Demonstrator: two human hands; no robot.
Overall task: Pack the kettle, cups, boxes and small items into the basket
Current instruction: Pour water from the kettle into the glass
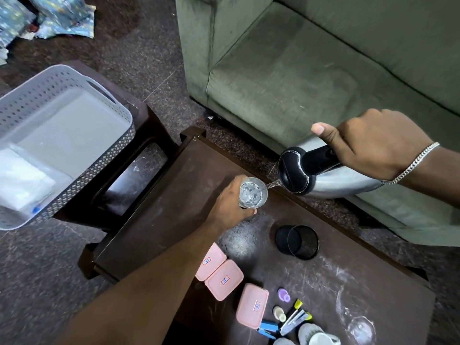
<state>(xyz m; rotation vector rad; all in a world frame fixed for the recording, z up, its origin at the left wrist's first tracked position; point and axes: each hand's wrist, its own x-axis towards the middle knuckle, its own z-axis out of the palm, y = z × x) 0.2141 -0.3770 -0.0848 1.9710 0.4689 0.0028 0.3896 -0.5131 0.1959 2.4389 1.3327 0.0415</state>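
Pouring: right hand (378, 143) clenched round kettle (331, 181) handle, spout tipped frame-left into glass (252, 194) gripped by left hand (226, 202); basket (37, 100) sits frame left, nearer the left hand.

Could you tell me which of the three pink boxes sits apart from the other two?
The pink box lowest in view, beside the small items; the other two boxes sit side by side.

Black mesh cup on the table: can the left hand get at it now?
Probably not yet: the left hand grips a clear glass that the right hand fills from the silver kettle. The black mesh cup stands close, bare dark table between, so only the glass hinders.
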